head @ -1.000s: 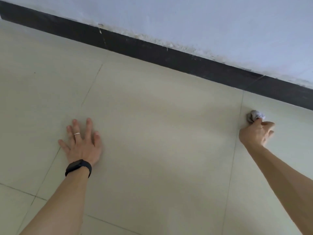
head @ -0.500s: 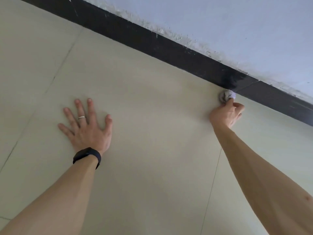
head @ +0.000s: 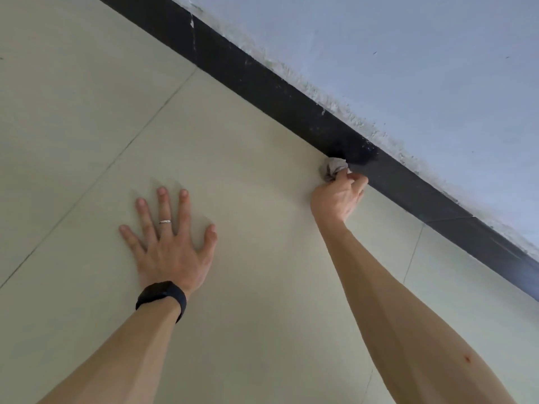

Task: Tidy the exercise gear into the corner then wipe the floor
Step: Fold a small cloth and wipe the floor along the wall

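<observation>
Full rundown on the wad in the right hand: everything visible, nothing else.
The wad is a small, crumpled, pale grey-white lump; whether it is tissue or cloth cannot be told. It is balled up with creased folds. The right hand grips it from the near side with curled fingers and thumb, which hide its lower part. It sits at the seam where the cream tile floor meets the black baseboard, and appears to touch both.
</observation>
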Demonstrator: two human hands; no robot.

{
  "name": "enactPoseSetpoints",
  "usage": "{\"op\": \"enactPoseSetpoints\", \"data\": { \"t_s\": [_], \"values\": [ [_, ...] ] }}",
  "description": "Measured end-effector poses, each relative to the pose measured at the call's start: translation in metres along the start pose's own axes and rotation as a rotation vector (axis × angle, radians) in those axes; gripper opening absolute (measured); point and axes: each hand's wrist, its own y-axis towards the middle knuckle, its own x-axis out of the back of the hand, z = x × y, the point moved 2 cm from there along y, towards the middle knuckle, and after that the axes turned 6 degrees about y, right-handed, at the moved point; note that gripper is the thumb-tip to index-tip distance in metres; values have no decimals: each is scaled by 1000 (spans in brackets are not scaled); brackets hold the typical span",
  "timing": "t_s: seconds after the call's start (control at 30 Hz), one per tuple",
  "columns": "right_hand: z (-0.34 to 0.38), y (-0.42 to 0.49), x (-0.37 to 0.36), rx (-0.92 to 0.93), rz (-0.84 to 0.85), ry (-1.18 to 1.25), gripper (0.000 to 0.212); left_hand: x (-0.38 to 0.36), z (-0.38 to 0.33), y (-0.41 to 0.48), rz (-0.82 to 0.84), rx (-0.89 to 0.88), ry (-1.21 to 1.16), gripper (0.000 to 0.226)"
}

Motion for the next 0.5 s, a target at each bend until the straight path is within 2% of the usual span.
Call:
{"op": "enactPoseSetpoints", "data": {
  "t_s": [0.07,0.13,0.2,0.37,0.43,0.5],
  "values": [
    [42,-14,-24,179,61,30,55,1,0,0,3,-2,5,79],
    [76,-35,-48,480,185,37,57,0,-1,1,-3,0,6,79],
    [81,-61,-55,652,266,32,54,0,-2,2,-4,8,10,78],
    [-1,-159,-6,814,369,-28,54,13,-1,0,42,-10,-19,77],
    [-15,-173,-1,816,401,-67,57,16,-1,-2,49,-14,-27,75],
    [-13,-172,-5,821,359,-90,59,18,0,-2,76,-16,-37,74]
  ]
}}
